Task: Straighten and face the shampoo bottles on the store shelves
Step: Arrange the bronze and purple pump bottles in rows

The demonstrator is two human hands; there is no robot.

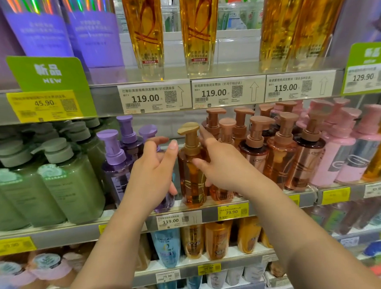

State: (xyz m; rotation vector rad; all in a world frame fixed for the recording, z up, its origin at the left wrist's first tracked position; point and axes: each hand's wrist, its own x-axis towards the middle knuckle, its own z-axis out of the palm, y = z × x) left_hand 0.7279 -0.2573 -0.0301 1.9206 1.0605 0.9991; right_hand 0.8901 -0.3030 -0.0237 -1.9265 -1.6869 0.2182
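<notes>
Amber pump bottle [191, 176] stands at the shelf's front edge [209, 208] between my hands. My left hand [152, 169] hovers just beside it, fingers relaxed, holding nothing; my right hand [220, 165] reaches past it, fingers straight.

My one camera sits on my head, facing straight at the store shelves from close up. The gold pump bottle [191, 166] sits mid-frame; shelf rows run above and below it, and my forearms reach in from beneath toward it.
</notes>
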